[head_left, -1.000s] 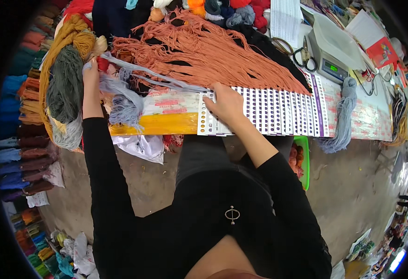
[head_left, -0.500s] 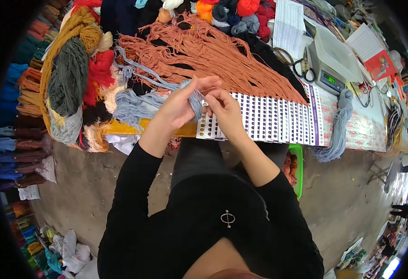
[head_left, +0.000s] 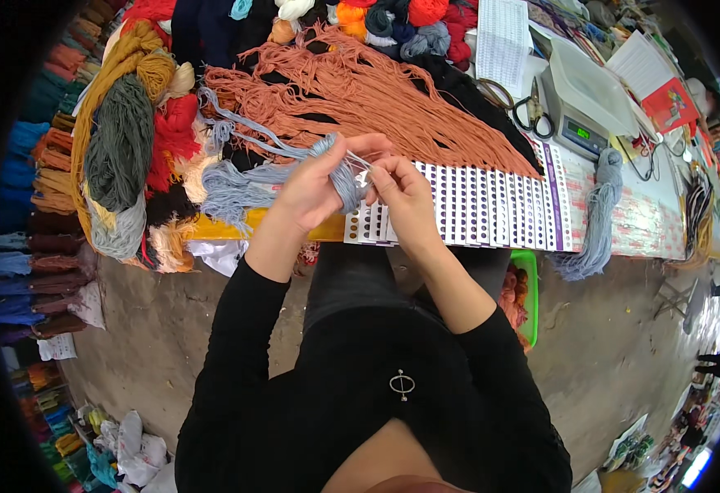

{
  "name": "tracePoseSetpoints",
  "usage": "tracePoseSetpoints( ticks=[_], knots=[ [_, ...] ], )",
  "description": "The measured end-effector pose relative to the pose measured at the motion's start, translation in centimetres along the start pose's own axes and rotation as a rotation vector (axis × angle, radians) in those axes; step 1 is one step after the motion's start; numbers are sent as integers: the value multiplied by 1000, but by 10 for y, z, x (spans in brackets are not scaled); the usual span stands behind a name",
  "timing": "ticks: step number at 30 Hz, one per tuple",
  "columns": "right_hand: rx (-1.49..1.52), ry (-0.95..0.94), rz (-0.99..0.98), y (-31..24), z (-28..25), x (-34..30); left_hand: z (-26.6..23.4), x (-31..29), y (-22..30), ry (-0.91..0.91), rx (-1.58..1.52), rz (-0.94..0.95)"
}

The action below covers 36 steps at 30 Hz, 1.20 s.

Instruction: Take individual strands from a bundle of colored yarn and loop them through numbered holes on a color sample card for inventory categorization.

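My left hand (head_left: pixel 315 191) is wrapped in a bundle of light blue-grey yarn (head_left: pixel 347 182) that loops across its palm and fingers. From that bundle a loose length of the same yarn trails back left over the table. My right hand (head_left: pixel 405 199) is close beside it, thumb and fingers pinched on thin strands drawn out from the bundle. More blue-grey yarn (head_left: pixel 241 191) lies in a heap just left of my left wrist. Beneath my right hand are white cards (head_left: pixel 479 209) with rows of dark holes.
Salmon-coloured yarn (head_left: pixel 360 94) spreads over black cloth across the table. At right are black scissors (head_left: pixel 532 111), a digital scale with a clear tray (head_left: pixel 590 90) and a blue-grey skein (head_left: pixel 598 214). Mustard and dark grey skeins (head_left: pixel 120 144) pile up left. A green basket (head_left: pixel 528 300) stands below the table.
My right hand has shifted slightly right, and the pale strands between my hands are drawn out longer. My left hand keeps its hold on the bundle.
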State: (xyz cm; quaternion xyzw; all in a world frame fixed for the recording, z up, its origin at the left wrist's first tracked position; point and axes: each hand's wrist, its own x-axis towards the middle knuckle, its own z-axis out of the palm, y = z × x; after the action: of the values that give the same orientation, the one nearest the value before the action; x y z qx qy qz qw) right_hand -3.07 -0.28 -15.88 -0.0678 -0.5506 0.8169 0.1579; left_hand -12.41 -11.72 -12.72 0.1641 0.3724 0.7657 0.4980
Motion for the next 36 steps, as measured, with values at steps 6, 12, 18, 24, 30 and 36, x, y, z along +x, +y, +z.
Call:
tracePoseSetpoints(
  ticks=[6, 12, 18, 24, 30, 36],
  knots=[
    [73, -2, 72, -6, -5, -10, 4, -5, 3, 99, 61, 38],
    [62, 26, 55, -9, -7, -16, 0, -8, 4, 224, 182, 84],
    [-35, -84, 153, -12, -6, -22, 12, -10, 13, 215, 116, 24],
    [303, -151, 172, -29, -6, -25, 0, -11, 13, 267, 366, -51],
    [359, 158, 12, -23, -20, -6, 22, -12, 11, 52, 91, 15],
    [-132, 6, 8, -25, 14, -12, 33, -14, 2, 35, 239, 41]
  ],
)
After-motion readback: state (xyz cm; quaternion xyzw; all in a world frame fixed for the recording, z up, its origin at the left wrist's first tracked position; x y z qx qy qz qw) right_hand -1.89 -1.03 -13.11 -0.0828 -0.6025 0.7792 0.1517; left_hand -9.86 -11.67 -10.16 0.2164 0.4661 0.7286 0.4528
